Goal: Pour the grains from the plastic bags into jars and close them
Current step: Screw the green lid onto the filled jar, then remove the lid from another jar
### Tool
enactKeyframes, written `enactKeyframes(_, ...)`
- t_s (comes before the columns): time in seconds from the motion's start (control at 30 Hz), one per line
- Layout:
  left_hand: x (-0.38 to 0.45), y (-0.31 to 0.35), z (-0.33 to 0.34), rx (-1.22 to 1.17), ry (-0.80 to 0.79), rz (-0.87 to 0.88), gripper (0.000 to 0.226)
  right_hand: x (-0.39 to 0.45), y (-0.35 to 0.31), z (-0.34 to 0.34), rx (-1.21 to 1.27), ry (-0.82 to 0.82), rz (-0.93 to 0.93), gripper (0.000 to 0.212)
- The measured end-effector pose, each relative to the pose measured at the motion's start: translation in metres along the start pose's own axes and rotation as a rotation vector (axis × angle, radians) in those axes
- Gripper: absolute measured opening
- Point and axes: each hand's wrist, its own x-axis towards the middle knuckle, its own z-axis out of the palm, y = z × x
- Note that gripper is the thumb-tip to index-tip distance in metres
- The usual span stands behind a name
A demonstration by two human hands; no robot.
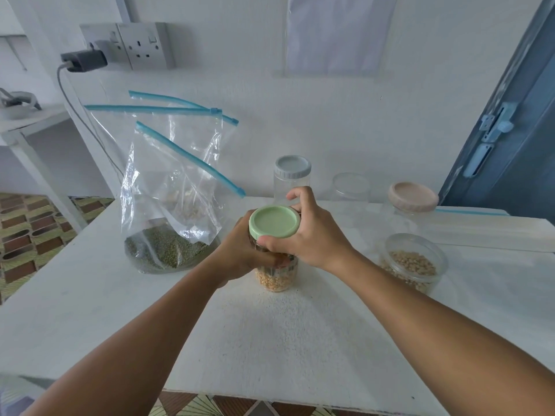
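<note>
The right hand curls over the green lid, thumb at the near edge and fingers wrapped round the far rim, pinching it as if to twist. The left hand wraps round the upper body of the jar just below the lid, fingers curled to hold it steady. The jar stands upright on the white table at the centre of the frame, its lower part showing yellow grains.

The jar looks like clear rigid plastic, so it should be light even when filled, and stiff enough to take a firm squeeze. Its smooth wall may slip under a turning force, so holding high, close to the lid, seems the sound place. The lid has a ribbed edge, which likely gives the fingers purchase; the rim is where to grip it.

To the left of centre a clear zip bag slumps on the table with green beans pooled at its bottom. It is soft and floppy, so it would probably need holding near its blue zip strip as well as under the load when tipped. At the right an open jar holds pale grains, with no lid on. Behind, toward the upper centre, stand a grey-lidded jar, an open empty jar and a beige-lidded jar.
</note>
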Motion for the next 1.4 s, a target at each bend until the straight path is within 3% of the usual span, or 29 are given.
enactKeyframes(0.27, 0.000, 0.002, 0.004, 0.005, -0.005, 0.021, 0.087, -0.008, -0.006, 0.003, -0.067, 0.080, 0.008, 0.088)
enactKeyframes(0.53, 0.000, 0.016, 0.034, 0.020, -0.055, 0.074, 0.076, -0.020, 0.006, -0.039, -0.041, -0.065, 0.112, 0.111)
enactKeyframes(0.6, 0.006, 0.019, 0.038, 0.062, -0.091, 0.038, 0.093, -0.023, 0.010, -0.053, -0.068, -0.093, 0.133, 0.115)
enactKeyframes(0.67, 0.011, 0.024, 0.033, 0.159, -0.109, -0.034, 0.134, -0.025, 0.014, -0.068, -0.105, -0.122, 0.141, 0.120)
enactKeyframes(0.73, 0.012, 0.038, 0.022, 0.278, -0.115, -0.025, 0.149, -0.026, 0.020, -0.084, -0.105, -0.116, 0.145, 0.115)
enactKeyframes(0.83, 0.013, 0.064, 0.015, 0.523, -0.148, 0.071, 0.131, -0.023, 0.033, -0.104, -0.121, -0.020, 0.128, 0.085)
enactKeyframes(0.97, 0.019, 0.079, 0.032, 0.745, -0.212, 0.048, 0.099, -0.008, 0.054, -0.117, -0.339, 0.103, 0.050, 0.050)
enactKeyframes(1.17, 0.036, 0.083, 0.059, 0.835, -0.209, 0.068, 0.084, 0.019, 0.080, -0.131, -0.765, -0.028, 0.018, 0.049)
enactKeyframes(1.4, 0.057, 0.074, 0.083, 0.784, -0.107, 0.107, 0.085, 0.062, 0.095, -0.145, -0.994, -0.169, 0.053, 0.051)
